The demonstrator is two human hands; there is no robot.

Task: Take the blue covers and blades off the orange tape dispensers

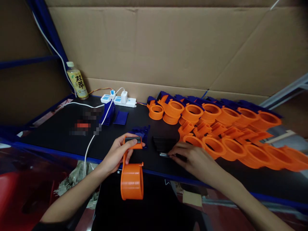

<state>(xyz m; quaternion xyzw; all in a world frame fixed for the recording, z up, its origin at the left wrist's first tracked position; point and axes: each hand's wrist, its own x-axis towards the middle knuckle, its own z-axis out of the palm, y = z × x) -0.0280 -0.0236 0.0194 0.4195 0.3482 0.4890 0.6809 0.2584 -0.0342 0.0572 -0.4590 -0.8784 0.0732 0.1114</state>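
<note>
Left hand (117, 154): grip closed on the orange plastic drum-shaped holder (132, 181), which hung past the black desk (60, 133) edge; slackening could drop it. Right hand (192, 159) touched a thin silvery strip (164, 155), grip indeterminable; a nudge might slide it off.

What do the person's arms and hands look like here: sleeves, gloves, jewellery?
Both the left hand and right hand are bare, without gloves, rings or a watch. The forearms are uncovered too; a dark edge, perhaps a sleeve, shows near the left elbow.
</note>
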